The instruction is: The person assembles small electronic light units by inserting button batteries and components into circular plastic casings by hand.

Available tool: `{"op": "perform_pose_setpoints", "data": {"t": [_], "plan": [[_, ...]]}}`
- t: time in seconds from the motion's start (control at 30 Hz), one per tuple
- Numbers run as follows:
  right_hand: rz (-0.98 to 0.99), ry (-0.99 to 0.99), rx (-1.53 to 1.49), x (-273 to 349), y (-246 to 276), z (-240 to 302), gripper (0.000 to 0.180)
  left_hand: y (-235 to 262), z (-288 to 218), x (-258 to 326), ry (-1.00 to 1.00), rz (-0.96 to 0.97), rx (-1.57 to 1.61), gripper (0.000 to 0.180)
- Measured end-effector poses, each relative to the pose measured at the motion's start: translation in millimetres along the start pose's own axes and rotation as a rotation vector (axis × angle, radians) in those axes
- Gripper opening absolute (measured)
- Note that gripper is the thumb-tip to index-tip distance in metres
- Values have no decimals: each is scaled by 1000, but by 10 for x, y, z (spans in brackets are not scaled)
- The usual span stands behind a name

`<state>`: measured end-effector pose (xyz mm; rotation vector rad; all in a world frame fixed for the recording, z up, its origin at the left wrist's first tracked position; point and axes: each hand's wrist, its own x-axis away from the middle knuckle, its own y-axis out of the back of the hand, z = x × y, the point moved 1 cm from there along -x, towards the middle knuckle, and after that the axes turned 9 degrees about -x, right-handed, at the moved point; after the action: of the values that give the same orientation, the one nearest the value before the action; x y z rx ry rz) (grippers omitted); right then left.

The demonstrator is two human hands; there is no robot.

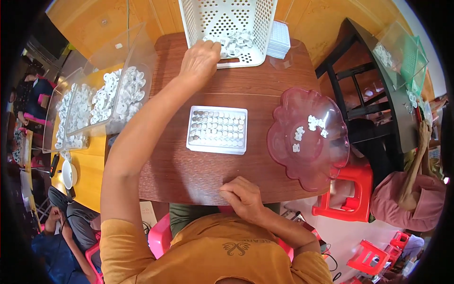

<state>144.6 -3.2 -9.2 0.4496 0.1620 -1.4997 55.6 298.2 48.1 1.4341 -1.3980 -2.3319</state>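
At the far side of the table, my left hand (201, 60) reaches over the near left rim of a white perforated plastic basket (196, 21). Its fingers are bent, with their tips beside small white plastic parts (239, 43) in the basket; what they grip, if anything, is hidden. My right hand (245, 199) rests closed at the near table edge, thumb against the curled fingers, its inside out of sight. Between the hands lies a white rectangular tray (217, 149) holding rows of small round pieces, mostly pale, with several darker ones at its left side.
A pink translucent scalloped dish (307, 165) on the right carries several white parts (314, 123). A stack of white trays (278, 41) stands beside the basket. Clear bins (101, 102) full of white parts occupy the yellow table at left, near a white bowl (69, 174). Other people sit on both sides.
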Motion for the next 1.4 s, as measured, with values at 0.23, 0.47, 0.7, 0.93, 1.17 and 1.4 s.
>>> {"op": "perform_pose_setpoints", "data": {"t": [0.23, 0.47, 0.7, 0.93, 1.17, 1.4], "plan": [[22, 19, -57, -6, 22, -85, 16, -812, 194, -189, -195, 177, -310, 7], [42, 15, -14, -72, 40, -117, 14, -907, 342, -208, -215, 214, -260, 11], [56, -20, 23, -52, -8, -72, 9, 85, 107, -1, 313, 218, 334, 43], [-65, -101, -110, 82, -9, -1, 9, 1443, -368, 1044, 1023, 376, 1802, 58], [-152, -274, -170, -122, -28, 258, 15, 1626, -759, 1892, 1264, 261, 2274, 48], [-225, -77, -99, -312, -253, 372, 17, 1679, -1042, 2074, 1377, 174, 2283, 46]]}}
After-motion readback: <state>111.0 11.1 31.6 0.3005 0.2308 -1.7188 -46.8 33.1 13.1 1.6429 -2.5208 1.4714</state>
